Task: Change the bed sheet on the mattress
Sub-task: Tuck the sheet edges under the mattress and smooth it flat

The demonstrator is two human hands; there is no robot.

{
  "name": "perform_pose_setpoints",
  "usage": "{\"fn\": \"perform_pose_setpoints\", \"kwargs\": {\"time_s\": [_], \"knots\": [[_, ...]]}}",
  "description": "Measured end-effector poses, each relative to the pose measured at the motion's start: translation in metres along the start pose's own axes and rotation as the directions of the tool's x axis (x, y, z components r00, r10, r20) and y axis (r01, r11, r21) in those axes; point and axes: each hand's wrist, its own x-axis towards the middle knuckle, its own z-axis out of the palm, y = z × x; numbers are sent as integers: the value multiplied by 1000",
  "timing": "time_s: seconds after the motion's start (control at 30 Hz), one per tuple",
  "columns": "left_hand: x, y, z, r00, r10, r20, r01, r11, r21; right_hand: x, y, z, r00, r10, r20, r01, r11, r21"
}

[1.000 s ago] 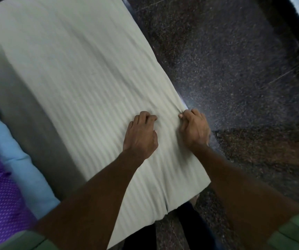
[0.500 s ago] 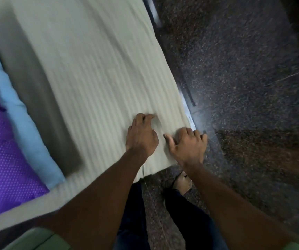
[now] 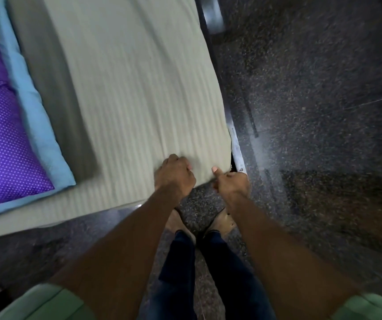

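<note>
A pale striped bed sheet (image 3: 134,93) covers the mattress, whose near right corner is right in front of me. My left hand (image 3: 175,175) grips the sheet's near edge with its fingers curled over the cloth. My right hand (image 3: 230,182) pinches the corner of the sheet, thumb on top and fingers under the edge. A grey, shadowed fold (image 3: 54,88) runs down the sheet to the left of the hands.
A purple dotted quilt with a light blue border (image 3: 5,125) lies on the left of the bed. A metal bed-frame rail (image 3: 237,148) shows at the right corner. Dark speckled stone floor (image 3: 312,112) surrounds the bed; my legs and feet (image 3: 217,221) stand at the corner.
Both hands slid down the sheet from its surface to the near corner and closed on its edge. The view shifted, bringing the quilt and my feet into sight.
</note>
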Motion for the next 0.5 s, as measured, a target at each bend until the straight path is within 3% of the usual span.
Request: {"fn": "perform_pose_setpoints", "kwargs": {"time_s": [0.07,0.23,0.37,0.5], "knots": [[-2,4,5,1000,12,-5,-11,1000,25,2,9,5,999,42,29,-46,985,164],[-9,5,16,995,23,-92,-18,998,53,5,22,8,999,-39,-18,42,978,203],[-20,6,25,991,56,-119,-49,997,63,11,18,-9,997,-18,-79,40,957,287],[-24,10,34,989,109,-98,-106,994,29,29,25,-21,989,-77,-129,97,982,162]]}}
